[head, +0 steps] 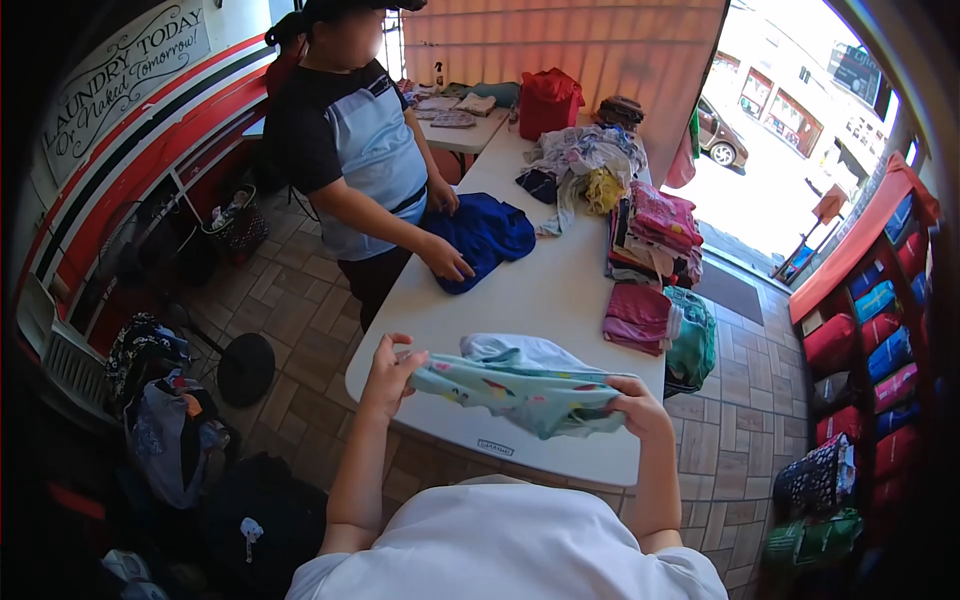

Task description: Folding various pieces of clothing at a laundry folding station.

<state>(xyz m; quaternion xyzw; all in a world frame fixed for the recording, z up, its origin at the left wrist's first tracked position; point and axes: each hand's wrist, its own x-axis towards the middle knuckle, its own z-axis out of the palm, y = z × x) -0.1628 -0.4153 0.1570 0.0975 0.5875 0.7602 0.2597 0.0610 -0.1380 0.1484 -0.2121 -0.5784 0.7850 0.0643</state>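
A mint-green printed garment (510, 386) is stretched between my two hands, just over the near end of a white folding table (450, 427). My left hand (391, 375) pinches its left end between thumb and fingers. At the opposite end, my right hand (634, 405) grips the cloth. Behind the printed part shows a pale grey-white section of cloth (525, 349); whether it belongs to the same garment I cannot tell. To the right of it lies a folded magenta garment stack (636, 315).
Across the left side, a co-worker (375, 142) handles a dark blue garment (487, 236). Farther back are folded clothes (656, 225), a loose laundry heap (589, 161) and a red bag (551, 103). A green bag (688, 337) stands beside the table. Shelves (862, 360) hold several packed bags.
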